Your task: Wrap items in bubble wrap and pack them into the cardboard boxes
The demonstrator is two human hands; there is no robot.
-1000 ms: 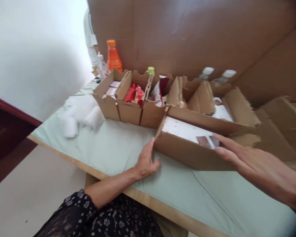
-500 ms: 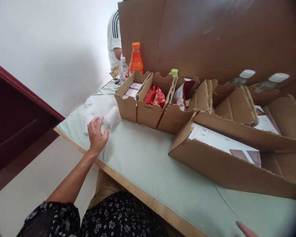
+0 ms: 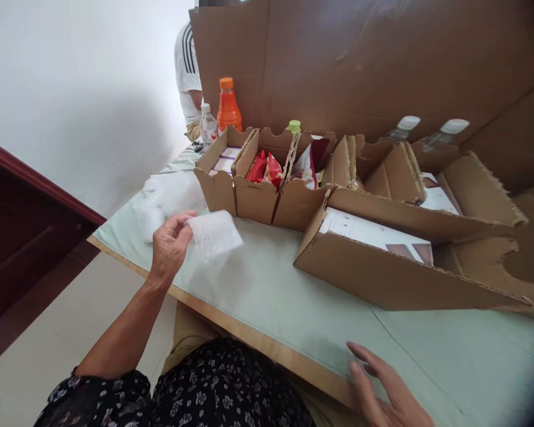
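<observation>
Pinched between the thumb and fingers of my left hand (image 3: 171, 243) is a small bubble wrap bag (image 3: 216, 233), raised over the green-covered table (image 3: 267, 279). Behind that hand lies a pile of more bubble wrap (image 3: 173, 188), beside the leftmost cardboard bin. My right hand (image 3: 385, 385) is at the lower right over the table's front edge, its thumb and fingers apart and holding nothing. The nearest thing beyond it is a long cardboard bin (image 3: 400, 283) with a flat white box (image 3: 374, 232) inside.
Cardboard bins (image 3: 256, 201) stand in a row, with red snack packets (image 3: 264, 168) in one. Behind them are an orange bottle (image 3: 228, 110), a clear bottle (image 3: 208, 126) and a tall cardboard panel (image 3: 320, 65). A person in a white shirt (image 3: 187, 77) is beyond the panel.
My left hand has closed on one bubble wrap bag and lifted it off the pile. My right hand has come further into view from the lower right. The view has shifted to the right.
</observation>
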